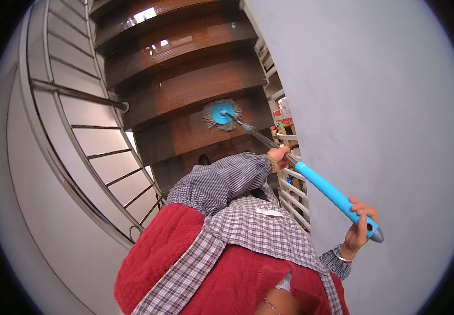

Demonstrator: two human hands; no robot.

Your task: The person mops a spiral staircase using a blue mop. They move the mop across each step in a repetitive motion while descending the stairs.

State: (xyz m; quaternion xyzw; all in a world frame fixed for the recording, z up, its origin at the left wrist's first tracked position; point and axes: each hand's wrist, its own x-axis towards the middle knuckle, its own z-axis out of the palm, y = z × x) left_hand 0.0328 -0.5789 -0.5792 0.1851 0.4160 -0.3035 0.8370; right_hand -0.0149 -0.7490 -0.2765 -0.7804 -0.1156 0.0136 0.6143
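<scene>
My left hand (278, 158) grips the metal pole (264, 138) of a spin mop, just below its blue handle. At the grey-capped top end, my right hand (361, 226) is wrapped around the blue grip (325, 185). The pole slants down to a round blue mop head (223, 113) with a fringe of grey strands. That head rests on a glossy brown stair tread (193, 136) near its right-hand dark border. Checked sleeves cover both my forearms, and part of a dark shoe (203, 159) shows beneath my left arm.
Several more brown steps (195, 84) with dark edges lie beyond the mop. A stainless steel railing (59, 173) curves along the left. On the right, white slatted bars (295, 204) stand beside a plain pale wall (368, 98), with assorted items visible through the gaps.
</scene>
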